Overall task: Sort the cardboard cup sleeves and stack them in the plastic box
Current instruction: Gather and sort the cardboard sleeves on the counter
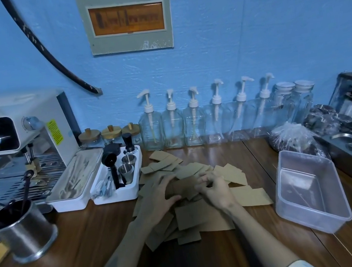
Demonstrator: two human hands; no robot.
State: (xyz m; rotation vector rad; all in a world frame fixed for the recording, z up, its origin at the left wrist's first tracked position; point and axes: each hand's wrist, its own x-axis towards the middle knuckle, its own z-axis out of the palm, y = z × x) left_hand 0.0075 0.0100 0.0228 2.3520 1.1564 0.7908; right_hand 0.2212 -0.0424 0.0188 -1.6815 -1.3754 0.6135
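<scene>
Resting on a loose heap of sleeves (193,212) at the table's (73,249) centre, both hands worked the pile. The left hand (159,198) lay spread with fingers curled over one sleeve's end; the right hand (214,190) pinched its other end (grip partly hidden). At three o'clock from the heap sat the box (310,193), upright, nothing stacked inside.

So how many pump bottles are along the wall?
6, in a row against the blue wall. Rightmost ones are clear and faint.
</scene>
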